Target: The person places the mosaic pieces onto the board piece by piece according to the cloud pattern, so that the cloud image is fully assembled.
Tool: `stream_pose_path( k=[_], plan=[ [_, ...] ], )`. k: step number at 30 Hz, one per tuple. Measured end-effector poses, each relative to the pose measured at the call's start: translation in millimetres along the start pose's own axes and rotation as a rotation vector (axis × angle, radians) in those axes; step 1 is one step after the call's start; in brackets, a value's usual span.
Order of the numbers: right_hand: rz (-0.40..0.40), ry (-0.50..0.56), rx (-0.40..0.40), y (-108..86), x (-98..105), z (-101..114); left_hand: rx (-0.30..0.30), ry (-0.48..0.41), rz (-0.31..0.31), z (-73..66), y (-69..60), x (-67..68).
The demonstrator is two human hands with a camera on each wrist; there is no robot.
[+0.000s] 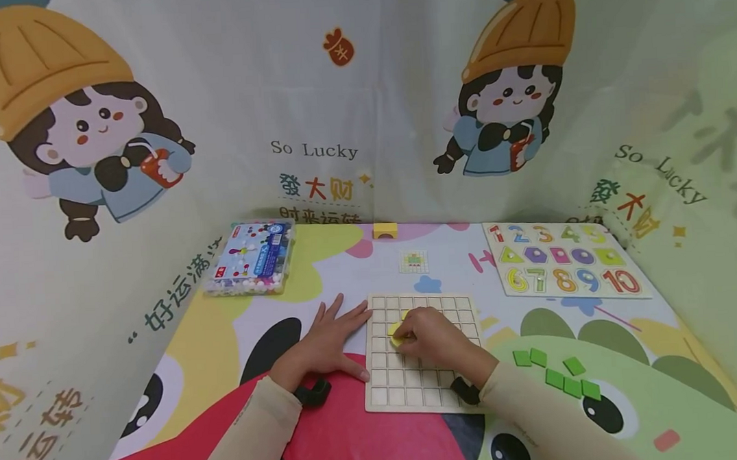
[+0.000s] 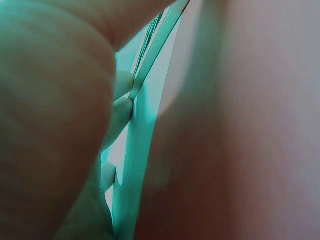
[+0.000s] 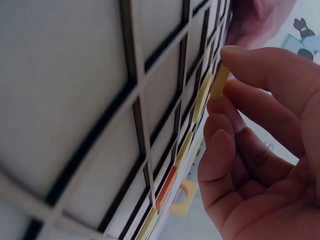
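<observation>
A wooden grid board (image 1: 397, 396) lies on the table. The left hand (image 1: 324, 345) is spread at its left edge, fingertips and thumb touching the rim; in the left wrist view fingertips (image 2: 124, 111) meet the board's edge (image 2: 155, 55). Over the upper left part of the grid, the right hand (image 1: 431, 333) pinches a small yellow tile (image 3: 220, 84) between thumb and fingers. In the right wrist view, yellow tiles (image 3: 202, 97) and an orange tile (image 3: 166, 188) sit in a row on the grid (image 3: 95, 135). The right hand hides part of the board in the head view.
Several green tiles (image 1: 554, 378) lie right of the board. Behind it are a small pattern card (image 1: 414, 261) and a yellow arch block (image 1: 385, 230). A clear bead case (image 1: 250, 258) stands back left, a number puzzle board (image 1: 564, 259) back right.
</observation>
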State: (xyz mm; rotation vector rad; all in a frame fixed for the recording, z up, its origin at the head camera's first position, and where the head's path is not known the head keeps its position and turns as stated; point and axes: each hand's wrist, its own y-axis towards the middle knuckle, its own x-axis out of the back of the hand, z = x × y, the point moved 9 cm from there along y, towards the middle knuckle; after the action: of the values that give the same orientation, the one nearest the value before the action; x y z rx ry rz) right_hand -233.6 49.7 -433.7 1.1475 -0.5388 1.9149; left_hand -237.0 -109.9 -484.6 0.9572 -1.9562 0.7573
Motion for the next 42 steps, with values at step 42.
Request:
stream_pose_path(
  k=[42],
  plan=[
    [-0.025,-0.008,-0.112,-22.1,33.9,-13.5,0.014,0.004,-0.001,1.9,-0.3,-2.9]
  ],
)
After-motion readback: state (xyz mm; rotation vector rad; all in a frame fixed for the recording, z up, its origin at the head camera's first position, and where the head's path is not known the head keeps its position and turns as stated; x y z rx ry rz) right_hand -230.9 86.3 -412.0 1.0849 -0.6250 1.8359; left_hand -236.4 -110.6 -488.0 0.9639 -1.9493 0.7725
